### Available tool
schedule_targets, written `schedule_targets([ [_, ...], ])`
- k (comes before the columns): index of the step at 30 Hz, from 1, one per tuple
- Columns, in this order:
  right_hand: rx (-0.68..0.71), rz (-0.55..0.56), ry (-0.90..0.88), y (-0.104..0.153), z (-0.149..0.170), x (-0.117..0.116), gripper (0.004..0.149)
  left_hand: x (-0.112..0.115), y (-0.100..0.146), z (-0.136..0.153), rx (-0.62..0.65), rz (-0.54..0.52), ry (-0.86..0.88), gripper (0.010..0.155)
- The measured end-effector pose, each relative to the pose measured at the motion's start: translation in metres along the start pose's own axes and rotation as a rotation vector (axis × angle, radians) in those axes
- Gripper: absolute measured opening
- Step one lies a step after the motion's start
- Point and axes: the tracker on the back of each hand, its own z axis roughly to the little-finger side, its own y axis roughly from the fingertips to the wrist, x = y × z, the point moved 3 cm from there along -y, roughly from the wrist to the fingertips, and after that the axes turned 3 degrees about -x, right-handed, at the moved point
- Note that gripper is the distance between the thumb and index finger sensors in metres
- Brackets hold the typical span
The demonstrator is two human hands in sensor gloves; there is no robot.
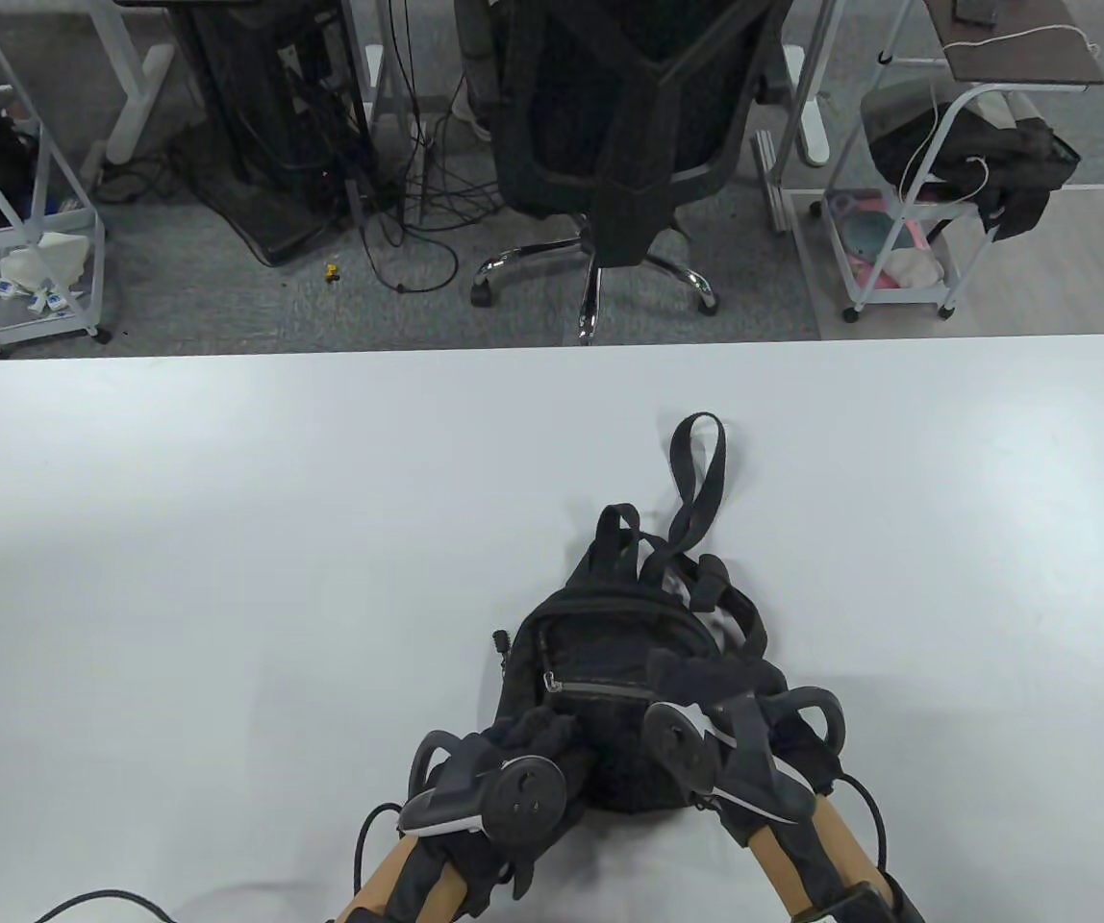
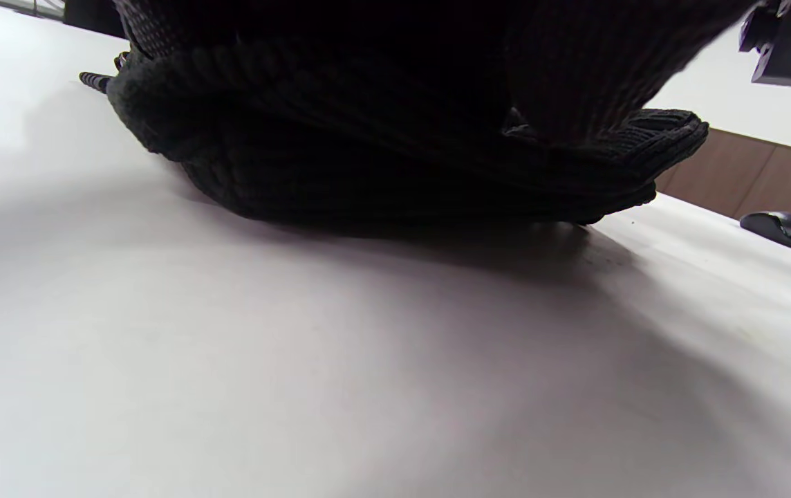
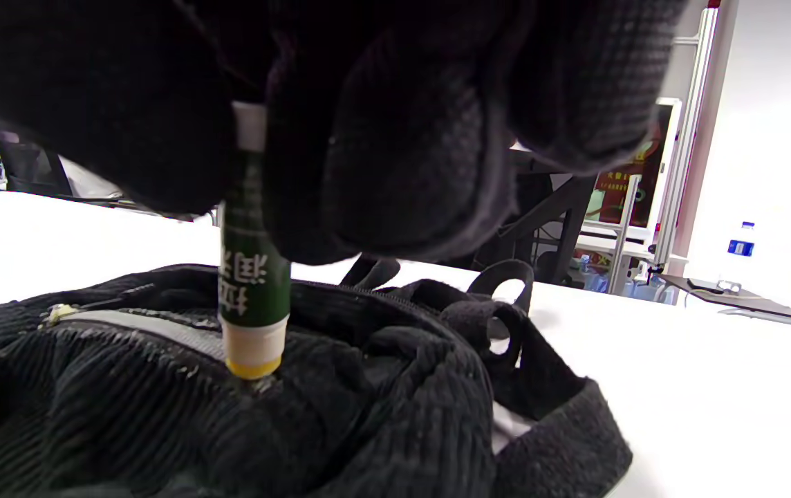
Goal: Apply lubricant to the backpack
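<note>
A black corduroy backpack (image 1: 610, 644) lies on the white table (image 1: 225, 577) near its front edge, front pocket up. My right hand (image 1: 696, 707) is over its near right part. In the right wrist view my right hand (image 3: 250, 180) grips a green lubricant stick (image 3: 254, 290) upright, its yellow tip pressed on the backpack (image 3: 368, 415) beside the pocket zipper (image 3: 133, 325). My left hand (image 1: 542, 735) holds the backpack's near left edge. The left wrist view shows only dark glove and the backpack's fabric (image 2: 382, 166) close up. The stick is hidden in the table view.
The backpack's strap loop (image 1: 699, 471) reaches toward the table's far side. A black mouse (image 2: 779, 229) lies on the table off to the side. Beyond the far edge stand an office chair (image 1: 629, 144) and white carts (image 1: 908, 240).
</note>
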Motion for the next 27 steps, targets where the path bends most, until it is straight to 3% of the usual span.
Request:
schedule_targets([
  [27, 0.027, 0.04, -0.018, 0.002, -0.013, -0.007, 0.044, 0.001, 0.0, -0.001, -0.003, 0.007, -0.02, 0.062],
])
